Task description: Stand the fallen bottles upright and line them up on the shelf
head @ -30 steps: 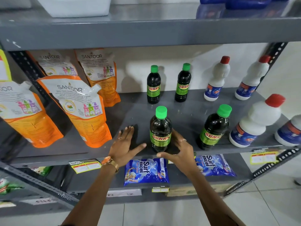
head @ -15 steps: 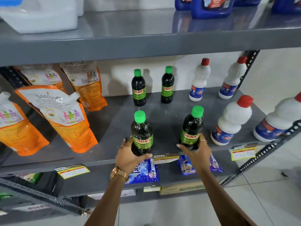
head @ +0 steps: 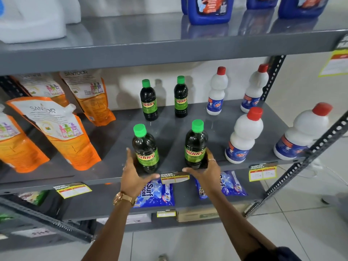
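Four dark Sunny bottles with green caps stand upright on the grey middle shelf (head: 169, 132). Two are at the back (head: 148, 102) (head: 180, 98). My left hand (head: 132, 174) wraps the base of the front left bottle (head: 146, 147), fingers on its left side and thumb across its front. The front right bottle (head: 195, 144) has my right hand (head: 205, 171) round its base, thumb in front and fingers on its right side. Both front bottles rest on the shelf near its front edge.
White bottles with red caps stand to the right, two at the back (head: 216, 93) (head: 254, 91) and two in front (head: 243, 136) (head: 301, 134). Orange Santoor pouches (head: 62, 132) lean on the left. Blue jugs (head: 209, 8) sit on the shelf above, Surf Excel packets (head: 154, 193) below.
My left hand went from flat on the shelf onto the front left bottle. My right hand left that bottle and took the front right one. The view shifted right and upward.
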`<control>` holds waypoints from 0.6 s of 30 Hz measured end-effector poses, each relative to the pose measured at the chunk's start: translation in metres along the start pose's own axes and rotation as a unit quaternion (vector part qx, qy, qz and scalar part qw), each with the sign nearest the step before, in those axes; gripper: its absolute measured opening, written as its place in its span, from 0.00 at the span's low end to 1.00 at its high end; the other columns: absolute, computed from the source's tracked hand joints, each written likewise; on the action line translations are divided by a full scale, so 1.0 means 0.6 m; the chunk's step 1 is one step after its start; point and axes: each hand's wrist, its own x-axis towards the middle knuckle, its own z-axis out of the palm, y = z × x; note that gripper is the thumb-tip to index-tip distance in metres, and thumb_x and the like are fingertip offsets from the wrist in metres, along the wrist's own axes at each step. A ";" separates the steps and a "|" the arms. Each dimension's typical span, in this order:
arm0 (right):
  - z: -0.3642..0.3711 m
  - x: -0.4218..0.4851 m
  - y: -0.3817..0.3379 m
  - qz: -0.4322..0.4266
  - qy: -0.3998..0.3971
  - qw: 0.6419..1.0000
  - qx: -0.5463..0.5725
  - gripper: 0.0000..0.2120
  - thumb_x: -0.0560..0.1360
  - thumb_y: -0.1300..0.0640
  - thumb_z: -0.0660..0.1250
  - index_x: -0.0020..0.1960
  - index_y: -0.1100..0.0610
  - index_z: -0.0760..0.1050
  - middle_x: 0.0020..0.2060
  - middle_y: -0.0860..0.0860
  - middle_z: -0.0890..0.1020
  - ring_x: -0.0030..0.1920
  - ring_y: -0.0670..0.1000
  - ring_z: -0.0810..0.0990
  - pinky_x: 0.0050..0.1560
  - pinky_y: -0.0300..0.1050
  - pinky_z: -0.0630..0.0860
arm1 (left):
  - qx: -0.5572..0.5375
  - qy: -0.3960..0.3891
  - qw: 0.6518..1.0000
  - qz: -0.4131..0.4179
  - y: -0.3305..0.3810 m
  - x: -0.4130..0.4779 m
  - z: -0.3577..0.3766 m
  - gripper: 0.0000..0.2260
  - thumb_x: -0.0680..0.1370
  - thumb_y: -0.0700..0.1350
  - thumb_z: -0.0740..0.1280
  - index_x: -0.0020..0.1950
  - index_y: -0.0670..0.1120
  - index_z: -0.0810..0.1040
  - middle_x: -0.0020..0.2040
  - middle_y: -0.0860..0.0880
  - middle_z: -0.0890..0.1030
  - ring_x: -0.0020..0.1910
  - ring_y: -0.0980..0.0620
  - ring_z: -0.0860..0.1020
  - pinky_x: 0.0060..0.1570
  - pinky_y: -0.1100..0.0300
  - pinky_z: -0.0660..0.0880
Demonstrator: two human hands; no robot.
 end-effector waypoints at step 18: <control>-0.181 0.061 0.078 0.034 0.102 0.994 -0.013 0.31 0.62 0.50 0.80 0.61 0.52 0.70 0.56 0.53 0.80 0.52 0.53 0.81 0.52 0.50 0.81 | -0.019 0.070 0.997 0.018 0.133 -0.063 0.250 0.48 0.65 0.52 0.78 0.75 0.43 0.53 0.72 0.41 0.66 0.71 0.44 0.63 0.68 0.55 0.60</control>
